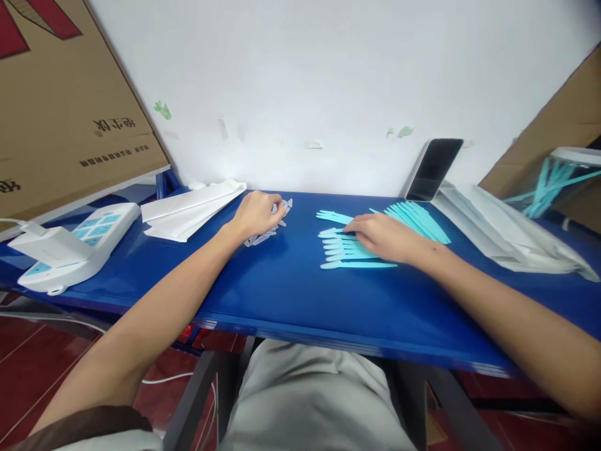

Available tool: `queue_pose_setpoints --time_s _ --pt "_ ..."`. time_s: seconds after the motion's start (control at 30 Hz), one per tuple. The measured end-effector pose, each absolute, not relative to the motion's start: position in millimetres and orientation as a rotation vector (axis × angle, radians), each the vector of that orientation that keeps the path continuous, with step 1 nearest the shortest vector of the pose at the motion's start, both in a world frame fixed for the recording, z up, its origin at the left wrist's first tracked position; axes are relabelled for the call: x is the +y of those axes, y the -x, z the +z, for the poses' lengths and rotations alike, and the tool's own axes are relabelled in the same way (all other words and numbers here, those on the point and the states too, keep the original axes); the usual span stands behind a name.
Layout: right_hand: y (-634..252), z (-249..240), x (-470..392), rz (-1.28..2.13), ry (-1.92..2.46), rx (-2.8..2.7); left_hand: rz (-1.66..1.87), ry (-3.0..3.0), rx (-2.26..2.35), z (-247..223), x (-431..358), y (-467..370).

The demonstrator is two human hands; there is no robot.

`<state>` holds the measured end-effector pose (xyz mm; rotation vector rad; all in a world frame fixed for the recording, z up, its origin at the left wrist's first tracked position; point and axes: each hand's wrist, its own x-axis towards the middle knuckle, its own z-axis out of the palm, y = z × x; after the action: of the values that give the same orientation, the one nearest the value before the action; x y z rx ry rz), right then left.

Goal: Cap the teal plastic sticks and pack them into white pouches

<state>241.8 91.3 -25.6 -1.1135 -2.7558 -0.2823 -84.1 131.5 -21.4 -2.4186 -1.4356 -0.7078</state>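
Note:
My left hand (259, 215) is over a small pile of translucent plastic caps (263, 237), its thumb and fingers pinched together among them. What is between those fingertips is too small to make out. To the right, my right hand (382, 236) rests over a row of slim turquoise sticks (345, 250) that lie side by side, with pale caps on their left ends. Its fingers close at the top of this row on a turquoise stick, partly hidden by the hand. Loose turquoise sticks (335, 217) lie just above the fingertips, and a further fanned heap (417, 219) sits behind the wrist.
A phone (434, 169) leans against the white wall. White folded packaging (192, 210) and a power strip (84, 244) lie on the left of the blue table (272, 294). More white bags (507, 232) and a clear tub (577, 181) of turquoise sticks are at the right.

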Motion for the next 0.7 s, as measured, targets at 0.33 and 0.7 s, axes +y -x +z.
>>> queue_pose_setpoints --time_s 0.33,0.7 --pt "-239 -24 88 -0.275 1.057 -2.758 -0.585 2.445 -1.506 -17 139 102" --pt "-235 -26 86 -0.273 1.099 -2.806 -0.277 2.738 -1.236 -11 140 115"
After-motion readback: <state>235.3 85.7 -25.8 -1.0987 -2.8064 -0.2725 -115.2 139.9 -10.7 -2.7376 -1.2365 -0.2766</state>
